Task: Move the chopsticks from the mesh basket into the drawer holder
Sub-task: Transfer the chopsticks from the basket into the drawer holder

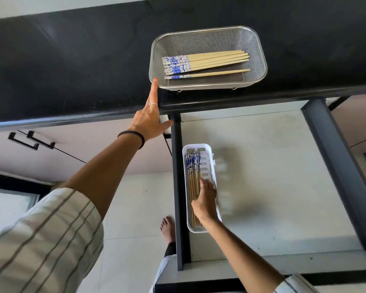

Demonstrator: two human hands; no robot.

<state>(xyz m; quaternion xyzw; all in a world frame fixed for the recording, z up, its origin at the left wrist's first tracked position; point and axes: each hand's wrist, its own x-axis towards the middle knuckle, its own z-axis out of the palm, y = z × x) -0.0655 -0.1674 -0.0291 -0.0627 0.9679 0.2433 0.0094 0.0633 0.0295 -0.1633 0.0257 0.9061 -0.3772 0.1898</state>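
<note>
A steel mesh basket (260, 60) stands on the black counter and holds several wooden chopsticks (207, 63) with blue-and-white ends, lying side by side. My left hand (150, 119) stretches up with its index fingertip touching the basket's near-left corner, the other fingers spread. Below, in the open drawer, a white slotted holder (209, 163) lies lengthwise against the left wall with several chopsticks (193, 172) inside. My right hand (205, 201) rests in the holder, fingers closed over those chopsticks near their thin ends.
The drawer (273, 187) has a pale floor and dark grey side rails (336, 166). The black counter (72, 70) runs across the top. Cabinet fronts with black handles (30, 140) are at left. A bare foot (167, 229) stands on the tiled floor beside the drawer.
</note>
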